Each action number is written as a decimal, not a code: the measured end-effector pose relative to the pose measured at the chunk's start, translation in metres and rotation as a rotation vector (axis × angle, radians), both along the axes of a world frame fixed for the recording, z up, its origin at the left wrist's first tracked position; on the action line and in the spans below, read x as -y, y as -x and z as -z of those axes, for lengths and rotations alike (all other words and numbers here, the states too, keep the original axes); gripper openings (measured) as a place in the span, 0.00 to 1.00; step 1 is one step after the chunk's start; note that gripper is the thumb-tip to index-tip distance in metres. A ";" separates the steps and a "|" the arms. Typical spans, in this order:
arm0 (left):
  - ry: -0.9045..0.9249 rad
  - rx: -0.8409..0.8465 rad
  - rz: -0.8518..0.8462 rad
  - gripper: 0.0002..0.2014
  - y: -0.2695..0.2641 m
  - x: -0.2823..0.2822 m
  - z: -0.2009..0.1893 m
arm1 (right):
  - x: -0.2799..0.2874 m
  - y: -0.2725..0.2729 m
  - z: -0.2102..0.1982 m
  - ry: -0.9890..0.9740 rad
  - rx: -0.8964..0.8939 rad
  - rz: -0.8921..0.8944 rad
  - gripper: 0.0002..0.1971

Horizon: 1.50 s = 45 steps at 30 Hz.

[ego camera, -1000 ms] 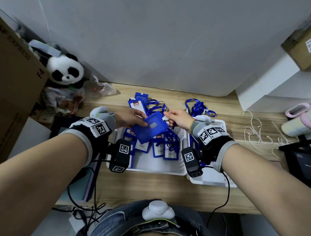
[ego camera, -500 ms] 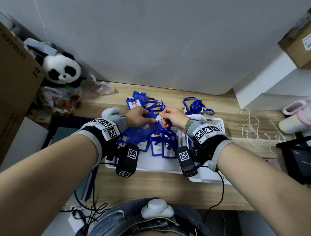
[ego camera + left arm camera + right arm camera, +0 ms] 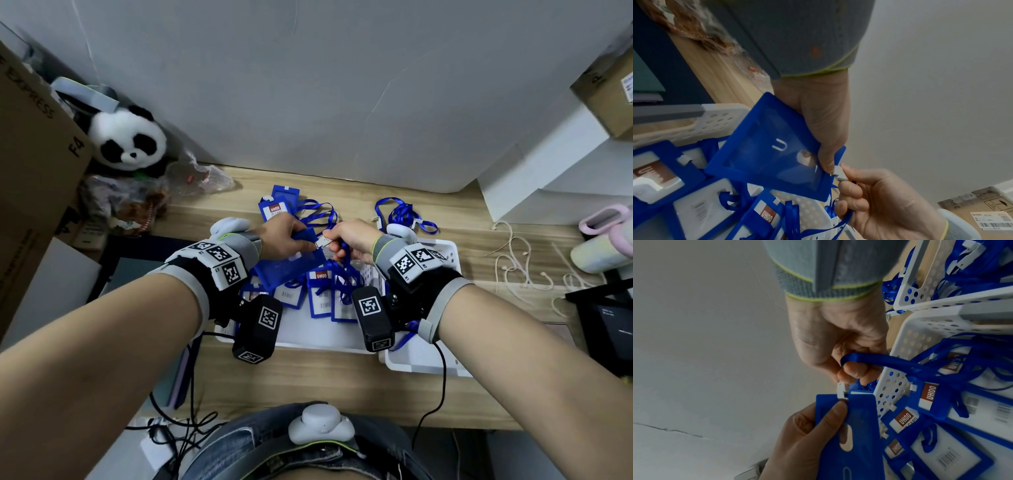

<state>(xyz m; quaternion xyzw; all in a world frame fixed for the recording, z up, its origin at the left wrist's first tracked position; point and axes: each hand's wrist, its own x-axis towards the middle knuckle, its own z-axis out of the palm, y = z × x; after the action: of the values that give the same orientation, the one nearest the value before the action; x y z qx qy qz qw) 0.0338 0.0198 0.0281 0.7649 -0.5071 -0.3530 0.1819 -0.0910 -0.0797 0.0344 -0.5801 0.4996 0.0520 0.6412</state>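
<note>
My left hand (image 3: 282,238) grips the flat blue plastic badge holder (image 3: 291,269), my right hand (image 3: 352,240) pinches the small white clip (image 3: 323,242) at its edge. A white perforated basket (image 3: 301,334) crowds underneath.

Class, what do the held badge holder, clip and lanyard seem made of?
The badge holder looks like blue plastic with a glossy, see-through window. The clip seems matte white plastic. The lanyard: probably satin ribbon, sheeny and limp.

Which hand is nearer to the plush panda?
Left. The left hand, gripping the blue badge holder, is right of the plush panda; the right hand, pinching the white clip, is farther right.
</note>
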 end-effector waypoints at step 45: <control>-0.184 0.056 0.011 0.14 0.010 0.001 -0.014 | -0.004 0.003 0.007 0.328 0.038 -0.180 0.17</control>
<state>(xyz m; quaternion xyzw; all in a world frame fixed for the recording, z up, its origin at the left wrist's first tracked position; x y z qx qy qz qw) 0.0235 0.0183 0.0423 0.7853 -0.4815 -0.3775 0.0948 -0.0936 -0.0754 0.0276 -0.7200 0.4353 0.0159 0.5402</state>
